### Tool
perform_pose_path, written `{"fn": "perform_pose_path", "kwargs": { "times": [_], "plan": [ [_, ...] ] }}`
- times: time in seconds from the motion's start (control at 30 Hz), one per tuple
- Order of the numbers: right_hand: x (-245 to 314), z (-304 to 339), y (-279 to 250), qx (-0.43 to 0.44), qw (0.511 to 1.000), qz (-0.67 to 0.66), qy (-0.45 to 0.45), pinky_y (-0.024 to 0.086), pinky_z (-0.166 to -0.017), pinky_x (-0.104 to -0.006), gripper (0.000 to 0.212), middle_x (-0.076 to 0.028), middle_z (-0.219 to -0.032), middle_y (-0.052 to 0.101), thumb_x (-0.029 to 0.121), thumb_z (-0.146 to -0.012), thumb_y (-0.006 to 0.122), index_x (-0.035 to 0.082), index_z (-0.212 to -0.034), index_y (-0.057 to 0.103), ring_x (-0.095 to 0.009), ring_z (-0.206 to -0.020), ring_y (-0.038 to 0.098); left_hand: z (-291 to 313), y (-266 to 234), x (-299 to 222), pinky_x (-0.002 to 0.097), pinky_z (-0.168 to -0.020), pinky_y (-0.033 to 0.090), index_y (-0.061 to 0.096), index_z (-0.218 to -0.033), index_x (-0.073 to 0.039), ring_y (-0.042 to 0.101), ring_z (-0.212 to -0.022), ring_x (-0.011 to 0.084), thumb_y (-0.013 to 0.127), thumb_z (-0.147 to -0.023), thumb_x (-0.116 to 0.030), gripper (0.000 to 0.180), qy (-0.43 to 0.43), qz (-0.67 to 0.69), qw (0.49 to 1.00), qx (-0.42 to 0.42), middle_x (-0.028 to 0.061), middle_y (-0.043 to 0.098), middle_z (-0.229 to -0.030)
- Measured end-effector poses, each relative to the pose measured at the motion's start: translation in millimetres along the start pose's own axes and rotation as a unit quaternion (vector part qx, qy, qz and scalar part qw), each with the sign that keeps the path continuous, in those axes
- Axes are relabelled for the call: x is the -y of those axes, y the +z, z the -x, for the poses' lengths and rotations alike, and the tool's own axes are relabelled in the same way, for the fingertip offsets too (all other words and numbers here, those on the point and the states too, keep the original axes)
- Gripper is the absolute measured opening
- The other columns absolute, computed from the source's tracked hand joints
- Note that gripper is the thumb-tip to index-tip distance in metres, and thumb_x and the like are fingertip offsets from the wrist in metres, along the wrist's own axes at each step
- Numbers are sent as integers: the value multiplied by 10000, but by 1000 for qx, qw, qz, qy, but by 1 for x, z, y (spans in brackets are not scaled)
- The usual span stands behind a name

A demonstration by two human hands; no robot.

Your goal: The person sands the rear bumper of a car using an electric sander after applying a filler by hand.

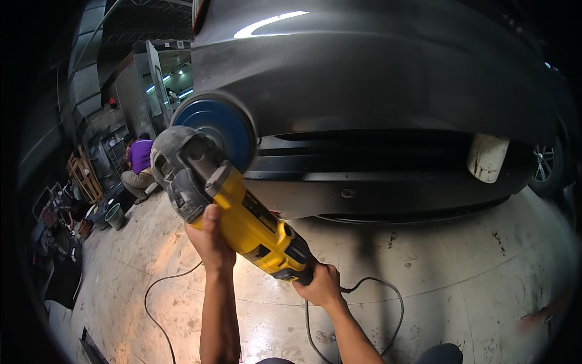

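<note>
A yellow and black corded polisher [257, 227] slants across the middle, its head up and to the left. Around the body just behind its grey head, my left hand [211, 239] is closed. My right hand [321, 285] grips the black rear handle. The round blue backing plate [219, 128] with its pad stands on edge against the left part of a dark grey car bumper [376, 79]; whether the pad touches the paint I cannot tell. The pad's rim looks blurred. Part of the pad is hidden behind the polisher's head.
A black cord [397, 297] loops over the stained floor [436, 267]. A whitish cylinder [487, 158] is at the bumper's lower right, near a wheel [544, 161]. At left, a person in purple [140, 159] crouches by a bucket [115, 216] and a wooden frame [85, 174].
</note>
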State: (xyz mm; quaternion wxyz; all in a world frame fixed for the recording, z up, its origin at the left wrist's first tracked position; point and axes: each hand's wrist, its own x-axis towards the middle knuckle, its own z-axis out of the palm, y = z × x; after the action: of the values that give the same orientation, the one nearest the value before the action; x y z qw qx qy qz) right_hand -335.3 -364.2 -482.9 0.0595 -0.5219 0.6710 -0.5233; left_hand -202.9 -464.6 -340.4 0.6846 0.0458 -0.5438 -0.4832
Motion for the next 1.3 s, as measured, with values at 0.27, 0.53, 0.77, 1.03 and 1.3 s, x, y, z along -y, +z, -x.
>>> {"fn": "perform_pose_path", "kwargs": {
  "times": [0.27,0.53,0.77,1.03,1.3],
  "plan": [
    [-22,62,-72,-123,968,-216,38,505,-641,-319,254,-119,-752,671,93,-624,708,-12,-836,616,-205,-702,668,50,143,-25,345,-846,485,315,-1214,75,596,-942,262,839,-616,-297,878,35,-117,980,158,195,545,-1050],
    [7,72,-94,-203,934,-279,90,465,-604,-314,172,-39,-696,574,42,-624,653,-2,-756,552,-182,-614,562,43,200,-53,354,-866,459,259,-1235,116,597,-945,311,825,-608,-339,960,40,-127,969,208,232,552,-1033],
    [36,24,-56,-98,991,-94,18,520,-667,-383,327,-177,-779,665,150,-654,708,21,-934,602,-343,-758,659,-4,101,-49,292,-732,521,427,-1127,44,629,-793,167,785,-709,-302,650,-3,-11,994,113,109,611,-931],
    [70,-38,0,12,1000,-5,-15,507,-693,-482,452,-172,-783,662,243,-709,647,158,-1136,524,-407,-774,629,-68,-12,-29,306,-741,527,517,-1139,20,621,-850,174,576,-838,-534,633,40,-29,998,27,108,615,-986],
    [89,-32,-25,35,999,-14,9,505,-734,-467,445,-182,-824,664,232,-711,637,152,-1133,520,-399,-784,631,-78,9,-44,301,-720,530,526,-1130,14,622,-822,175,570,-845,-514,601,23,-49,998,34,110,616,-972]
  ]
}}
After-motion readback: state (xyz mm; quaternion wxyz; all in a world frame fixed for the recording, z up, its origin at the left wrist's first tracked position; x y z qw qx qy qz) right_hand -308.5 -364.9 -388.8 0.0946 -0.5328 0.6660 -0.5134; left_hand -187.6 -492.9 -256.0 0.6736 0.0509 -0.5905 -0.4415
